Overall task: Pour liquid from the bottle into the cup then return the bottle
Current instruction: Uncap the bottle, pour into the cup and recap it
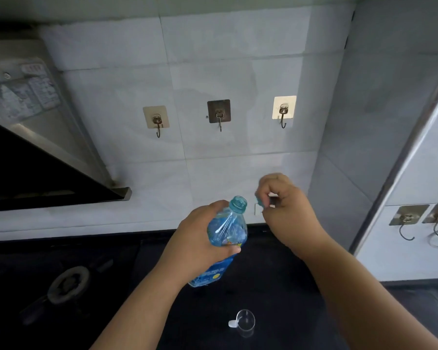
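Observation:
A clear blue plastic bottle (226,231) with a blue label is held up above the black counter, its neck uncapped and tilted slightly to the right. My left hand (197,246) wraps around its middle. My right hand (286,200) hovers just right of the bottle's mouth, fingers pinched on the small blue cap (259,201). A small clear cup (244,322) with a white handle stands on the counter below, near the bottom of the view, apart from both hands.
A black counter (276,269) runs along the white tiled wall, which carries three stick-on hooks (219,114). A gas burner (68,284) sits at the left under a range hood (36,147). A white cabinet side with more hooks (415,218) stands at the right.

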Demonstrator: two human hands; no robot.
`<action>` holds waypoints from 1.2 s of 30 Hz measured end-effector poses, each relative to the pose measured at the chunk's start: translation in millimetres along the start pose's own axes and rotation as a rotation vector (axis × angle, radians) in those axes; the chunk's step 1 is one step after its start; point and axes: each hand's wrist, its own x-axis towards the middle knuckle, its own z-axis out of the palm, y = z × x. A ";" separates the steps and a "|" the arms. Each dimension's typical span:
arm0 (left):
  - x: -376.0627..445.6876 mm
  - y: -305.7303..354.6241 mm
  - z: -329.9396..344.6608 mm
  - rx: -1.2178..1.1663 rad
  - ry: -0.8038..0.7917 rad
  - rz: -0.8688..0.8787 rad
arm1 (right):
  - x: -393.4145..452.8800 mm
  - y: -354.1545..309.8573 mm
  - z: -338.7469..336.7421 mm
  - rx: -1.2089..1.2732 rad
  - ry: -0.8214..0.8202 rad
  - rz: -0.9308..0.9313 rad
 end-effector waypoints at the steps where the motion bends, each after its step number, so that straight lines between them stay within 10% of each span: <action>1: 0.9 -4.1 1.6 -0.004 0.007 -0.003 | -3.8 18.1 2.2 0.082 0.047 0.147; 7: 2.5 -33.2 19.3 0.013 0.018 -0.066 | -62.3 161.4 20.6 0.298 0.093 0.859; 13: 6.0 -60.2 47.4 0.222 0.012 -0.128 | -125.8 229.0 37.5 0.161 0.011 1.186; 24: 12.1 -87.7 104.3 0.206 -0.085 -0.236 | -82.5 247.6 40.4 0.008 0.076 1.044; 36: 38.8 -70.4 156.9 0.073 -0.246 -0.085 | -96.2 229.0 42.3 -0.092 -0.304 0.680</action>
